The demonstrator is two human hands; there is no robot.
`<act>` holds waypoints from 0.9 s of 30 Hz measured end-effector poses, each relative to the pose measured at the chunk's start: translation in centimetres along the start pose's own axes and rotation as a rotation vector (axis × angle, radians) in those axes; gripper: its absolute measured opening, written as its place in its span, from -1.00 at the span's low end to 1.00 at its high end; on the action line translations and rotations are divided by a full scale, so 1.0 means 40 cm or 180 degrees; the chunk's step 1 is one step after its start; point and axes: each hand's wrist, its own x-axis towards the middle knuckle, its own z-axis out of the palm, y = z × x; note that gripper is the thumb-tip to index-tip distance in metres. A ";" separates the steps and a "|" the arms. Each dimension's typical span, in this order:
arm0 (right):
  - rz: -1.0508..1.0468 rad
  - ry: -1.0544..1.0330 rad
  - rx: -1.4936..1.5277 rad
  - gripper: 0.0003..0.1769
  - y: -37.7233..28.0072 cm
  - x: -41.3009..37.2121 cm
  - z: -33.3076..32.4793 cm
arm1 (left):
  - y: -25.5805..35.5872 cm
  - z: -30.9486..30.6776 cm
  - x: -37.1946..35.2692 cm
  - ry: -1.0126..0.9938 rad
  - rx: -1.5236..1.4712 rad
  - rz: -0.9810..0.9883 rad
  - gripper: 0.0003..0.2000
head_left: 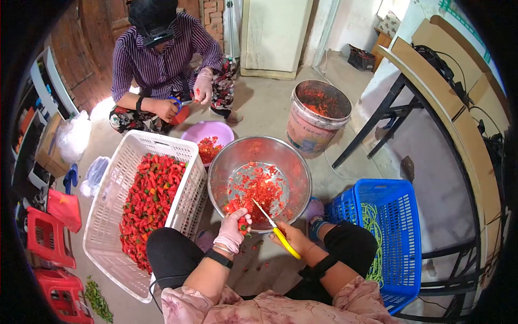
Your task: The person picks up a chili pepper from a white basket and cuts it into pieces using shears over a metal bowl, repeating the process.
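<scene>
My left hand [230, 231], in a clear glove, is closed around a few red peppers [232, 207] at the near rim of a wide steel bowl [298, 162]. A pair of scissors [281, 234] with yellow handles is in my bare right hand [291, 239], its blades pointing up and left over the bowl, close to the peppers. Chopped red pepper pieces [261, 183] lie on the bowl's bottom. Left of my knees stands a white plastic crate [102, 216] holding many whole red peppers [148, 200].
Across from me a person [162, 65] cuts with blue-handled scissors above a pink basin [189, 132]. A red-stained bucket [307, 127] stands beyond the bowl. To my right are a blue crate [402, 232] with green beans and a table [464, 151]. Red stools [46, 237] stand at left.
</scene>
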 end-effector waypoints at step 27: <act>-0.0078 0.0278 -0.1209 -0.43 -0.032 0.000 0.000 | 0.000 0.026 -0.008 -0.0391 -0.0207 -0.0704 -0.91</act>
